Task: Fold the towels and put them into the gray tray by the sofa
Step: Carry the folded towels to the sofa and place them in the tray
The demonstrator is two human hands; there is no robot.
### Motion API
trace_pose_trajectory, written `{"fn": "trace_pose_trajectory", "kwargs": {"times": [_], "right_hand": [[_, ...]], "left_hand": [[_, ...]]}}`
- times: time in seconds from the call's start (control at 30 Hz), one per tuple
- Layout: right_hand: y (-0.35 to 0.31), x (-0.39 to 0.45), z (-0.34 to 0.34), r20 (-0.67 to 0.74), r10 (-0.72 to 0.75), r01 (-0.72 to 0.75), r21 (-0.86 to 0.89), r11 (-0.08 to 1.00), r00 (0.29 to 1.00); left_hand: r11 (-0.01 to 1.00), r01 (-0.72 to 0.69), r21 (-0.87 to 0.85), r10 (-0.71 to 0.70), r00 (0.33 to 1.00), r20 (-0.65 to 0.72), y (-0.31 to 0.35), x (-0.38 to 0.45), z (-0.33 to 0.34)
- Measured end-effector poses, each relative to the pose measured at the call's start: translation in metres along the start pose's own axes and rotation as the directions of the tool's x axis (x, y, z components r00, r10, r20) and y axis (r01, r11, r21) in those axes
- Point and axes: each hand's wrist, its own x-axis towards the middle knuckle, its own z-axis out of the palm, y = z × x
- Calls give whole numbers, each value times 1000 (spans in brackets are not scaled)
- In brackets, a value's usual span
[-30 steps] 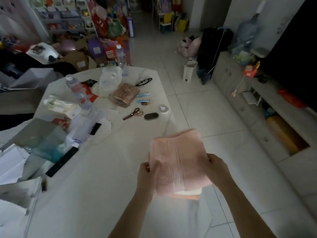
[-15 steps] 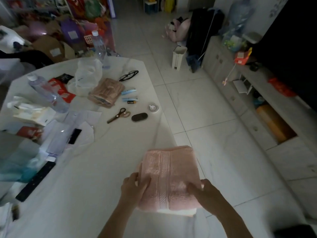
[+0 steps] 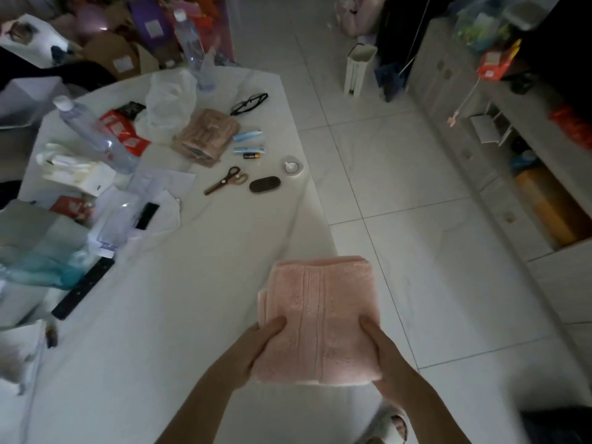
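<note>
pink towel [image 3: 318, 318], folded square, sits at six o'clock over the white table [image 3: 153, 331] edge, gripped at seven by the left hand [image 3: 256, 350], at five by the right hand [image 3: 384, 363], thumbs on top.

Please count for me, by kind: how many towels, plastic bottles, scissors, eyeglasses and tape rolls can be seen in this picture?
Towels: 2, the pink towel held in both hands and a folded brownish towel on the table
Plastic bottles: 2
Scissors: 1
Eyeglasses: 1
Tape rolls: 1
Total: 7
</note>
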Motion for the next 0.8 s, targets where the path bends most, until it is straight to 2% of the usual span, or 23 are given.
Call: {"fn": "trace_pose_trajectory", "kwargs": {"times": [0.13,0.2,0.3,0.37,0.53,0.7,0.8], "right_hand": [[-1,-28,-49,-31,65,-62,76,995,997],[-14,-50,-87,-52,70,-65,86,994,996],[-48,-87,-153,-80,-3,7,56,998,997],[-84,-102,-191,-115,-83,87,29,996,990],[-198,-90,-242,-157,-264,245,-131,961,951],[-312,-27,-271,-141,-324,305,-139,942,935],[-380,17,-281,-123,-336,323,-117,939,934]], "left_hand": [[999,-2,-52,1,1000,-31,-20,-15,59],[999,11,-45,-11,1000,-3,-27,-18,99],[999,20,-44,-15,995,103,-27,-15,173],[999,-6,-39,10,995,95,-11,-2,224],[989,-145,-18,146,988,43,74,57,313],[962,-270,24,269,961,62,177,135,351],[965,-264,-4,264,964,24,241,186,363]]}}
